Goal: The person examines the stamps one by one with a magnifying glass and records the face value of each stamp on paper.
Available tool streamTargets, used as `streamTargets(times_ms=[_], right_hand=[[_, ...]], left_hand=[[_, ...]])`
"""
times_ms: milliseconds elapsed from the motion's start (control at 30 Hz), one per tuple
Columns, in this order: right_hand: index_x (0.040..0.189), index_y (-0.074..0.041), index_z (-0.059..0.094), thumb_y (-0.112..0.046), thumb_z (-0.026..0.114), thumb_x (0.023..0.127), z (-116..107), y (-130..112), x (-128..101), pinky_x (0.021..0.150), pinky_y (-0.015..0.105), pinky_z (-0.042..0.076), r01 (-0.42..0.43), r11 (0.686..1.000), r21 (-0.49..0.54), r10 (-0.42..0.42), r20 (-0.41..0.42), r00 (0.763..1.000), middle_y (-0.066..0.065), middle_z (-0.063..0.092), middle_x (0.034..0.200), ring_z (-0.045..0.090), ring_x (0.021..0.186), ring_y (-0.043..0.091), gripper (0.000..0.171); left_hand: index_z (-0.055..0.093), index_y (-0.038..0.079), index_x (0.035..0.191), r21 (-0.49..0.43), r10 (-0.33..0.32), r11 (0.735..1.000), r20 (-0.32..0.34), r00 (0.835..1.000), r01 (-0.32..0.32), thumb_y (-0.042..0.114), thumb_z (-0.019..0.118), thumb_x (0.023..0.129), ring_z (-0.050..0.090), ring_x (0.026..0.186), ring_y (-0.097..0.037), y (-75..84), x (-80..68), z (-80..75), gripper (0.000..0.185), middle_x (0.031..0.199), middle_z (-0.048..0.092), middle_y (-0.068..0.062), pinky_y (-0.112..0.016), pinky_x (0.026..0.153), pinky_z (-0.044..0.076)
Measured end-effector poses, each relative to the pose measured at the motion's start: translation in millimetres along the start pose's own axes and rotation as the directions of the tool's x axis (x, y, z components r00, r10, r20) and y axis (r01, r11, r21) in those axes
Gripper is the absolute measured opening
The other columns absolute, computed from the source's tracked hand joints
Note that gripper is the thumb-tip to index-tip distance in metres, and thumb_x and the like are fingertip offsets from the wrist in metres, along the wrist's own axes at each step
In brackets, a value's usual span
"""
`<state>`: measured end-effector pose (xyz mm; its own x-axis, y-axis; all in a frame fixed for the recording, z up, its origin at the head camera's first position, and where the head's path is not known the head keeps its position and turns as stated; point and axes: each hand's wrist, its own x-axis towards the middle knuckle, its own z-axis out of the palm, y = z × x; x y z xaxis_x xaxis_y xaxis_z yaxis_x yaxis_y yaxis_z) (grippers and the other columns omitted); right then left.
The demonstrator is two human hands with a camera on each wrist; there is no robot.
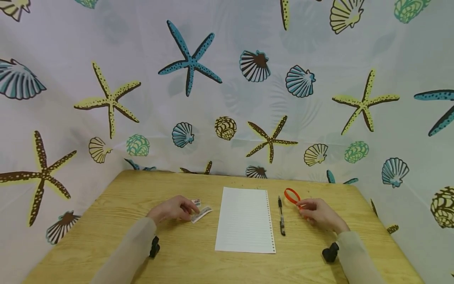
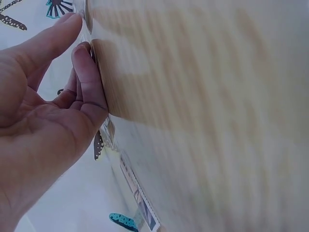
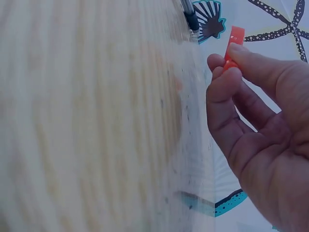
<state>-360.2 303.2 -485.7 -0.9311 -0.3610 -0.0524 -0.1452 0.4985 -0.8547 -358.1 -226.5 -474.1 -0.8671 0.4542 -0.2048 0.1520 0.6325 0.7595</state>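
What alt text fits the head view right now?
Right hand pinches an orange magnifier by its handle; left hand touches stamps on a wooden table. Between them lie lined paper and a pen.

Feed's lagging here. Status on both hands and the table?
Left hand resting on the stamps, grip unclear. Right hand pinching the orange magnifier handle. Lined sheet and pen between them, nothing blocking.

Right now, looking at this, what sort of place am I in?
Probably a small makeshift desk setup rather than a real office: a wooden table boxed in by a seashell-and-starfish curtain, with lined paper and a pen laid out between the left hand and right hand.
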Motion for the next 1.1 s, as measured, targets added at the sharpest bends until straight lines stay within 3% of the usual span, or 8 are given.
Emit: streamTargets(times_ms=[167, 333, 767, 1100], right_hand=[[0.113, 0.003, 0.063, -0.015, 0.064, 0.096, 4.2, -3.2, 0.1, 0.067, 0.03, 0.056, 0.022, 1.0, -0.007, -0.022, -0.038, 0.999, 0.019, 0.068, 0.106, 0.062, 0.081, 0.022, 0.025], [0.108, 0.001, 0.061, -0.013, 0.065, 0.095, 10.6, -8.1, 1.6, 0.071, 0.033, 0.058, 0.011, 1.0, 0.004, -0.011, -0.048, 0.999, 0.019, 0.069, 0.104, 0.066, 0.085, 0.025, 0.02], [0.124, 0.003, 0.06, -0.015, 0.067, 0.094, 25.4, -25.6, 8.5, 0.076, 0.038, 0.06, 0.038, 0.998, 0.048, -0.038, 0.017, 0.999, 0.025, 0.069, 0.11, 0.07, 0.091, 0.031, 0.036], [0.12, 0.003, 0.067, -0.016, 0.068, 0.092, 44.7, -36.8, 15.6, 0.076, 0.037, 0.059, 0.036, 0.999, -0.004, -0.036, -0.014, 0.999, 0.019, 0.071, 0.108, 0.07, 0.088, 0.025, 0.033]], left_hand=[[0.076, 0.013, 0.105, 0.024, -0.043, 0.999, -0.032, 0.999, 0.044, -0.002, 0.067, 0.083, 0.049, 0.087, -0.02, 3.6, 3.8, 0.2, 0.029, 0.096, 0.061, -0.007, -0.031, 0.073, 0.041], [0.077, 0.011, 0.104, 0.037, -0.021, 0.999, -0.034, 0.999, 0.022, -0.005, 0.068, 0.08, 0.049, 0.084, -0.019, 4.0, 5.6, 2.3, 0.029, 0.094, 0.062, -0.006, -0.029, 0.07, 0.043], [0.077, 0.007, 0.104, 0.006, -0.031, 1.0, -0.048, 0.998, 0.031, -0.006, 0.07, 0.08, 0.047, 0.082, -0.019, 4.2, 1.2, 6.5, 0.028, 0.095, 0.061, -0.009, -0.029, 0.068, 0.043], [0.077, 0.008, 0.103, 0.014, -0.064, 0.998, -0.061, 0.996, 0.065, -0.007, 0.07, 0.08, 0.048, 0.085, -0.02, 5.7, 1.5, 6.6, 0.028, 0.097, 0.061, -0.008, -0.029, 0.069, 0.043]])
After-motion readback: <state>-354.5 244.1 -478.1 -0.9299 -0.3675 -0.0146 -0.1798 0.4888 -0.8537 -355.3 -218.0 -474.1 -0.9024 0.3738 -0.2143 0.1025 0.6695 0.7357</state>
